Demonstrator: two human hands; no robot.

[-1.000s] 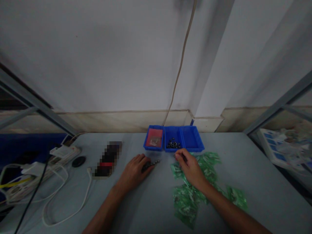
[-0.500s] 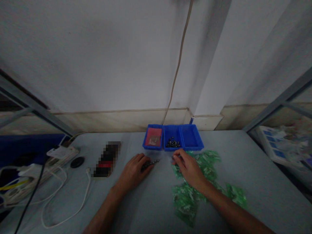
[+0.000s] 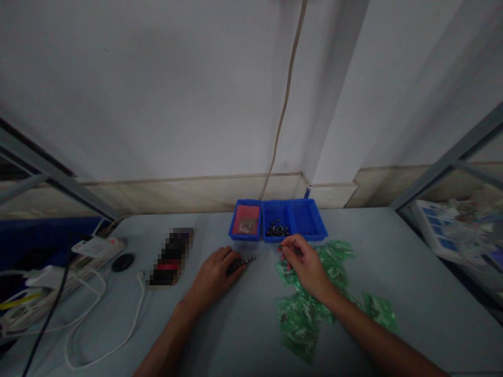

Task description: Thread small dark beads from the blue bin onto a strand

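My left hand (image 3: 217, 273) rests on the grey table with its fingers curled round a dark metal part (image 3: 240, 264), whose beaded silver end sticks out to the right. My right hand (image 3: 304, 261) is pinched on a tiny dark piece at its fingertips, just in front of the blue bins. Small dark metal pieces (image 3: 277, 230) lie in the middle blue bin (image 3: 271, 208). The left blue bin (image 3: 232, 230) holds a red sheet with a small clear bag on it. Green plastic bags (image 3: 301, 324) lie beside and beneath my right forearm.
The right blue bin (image 3: 308, 220) stands against the middle one. On the left are a pixelated dark object (image 3: 171, 259), a black round item (image 3: 123, 262), a white cable (image 3: 139, 309) and a power strip (image 3: 78, 272). A white tray (image 3: 436, 230) is at the far right.
My right hand has moved slightly up, nearer the middle bin's front edge, still pinched. My left hand stays in place round the metal part. The view has shifted slightly.
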